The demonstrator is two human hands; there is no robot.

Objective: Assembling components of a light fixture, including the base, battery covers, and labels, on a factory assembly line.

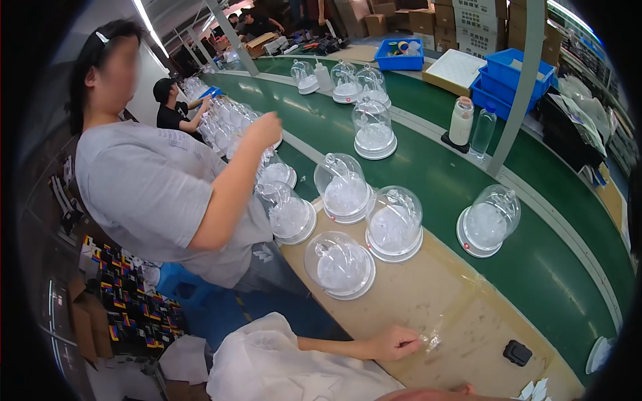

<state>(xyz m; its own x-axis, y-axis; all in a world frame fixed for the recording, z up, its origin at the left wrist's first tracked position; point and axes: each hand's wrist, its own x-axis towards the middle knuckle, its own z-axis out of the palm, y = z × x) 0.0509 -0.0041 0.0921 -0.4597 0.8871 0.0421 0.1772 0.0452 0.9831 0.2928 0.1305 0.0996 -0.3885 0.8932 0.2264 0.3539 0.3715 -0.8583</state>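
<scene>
My left hand [394,343] is closed just above the cardboard-covered bench, thumb and fingers curled together. Right at its fingertips lies a small crinkled clear piece [433,341], perhaps film or tape; whether it is in the pinch I cannot make out. Only a sliver of my right hand [466,389] shows at the lower edge, its fingers mostly hidden. Beyond my left hand stands a clear dome on a white round base [342,267], with whitish filling inside. Another such dome [394,224] is close by to its right. A small black square object [517,353] lies to the right.
A green conveyor belt [555,287] runs along the bench, carrying more domes, one of them [488,222] at right. A co-worker in a grey shirt [144,180] stands at left, arm over clustered domes. Bottles [461,120], a post [521,87] and blue bins [511,77] stand beyond.
</scene>
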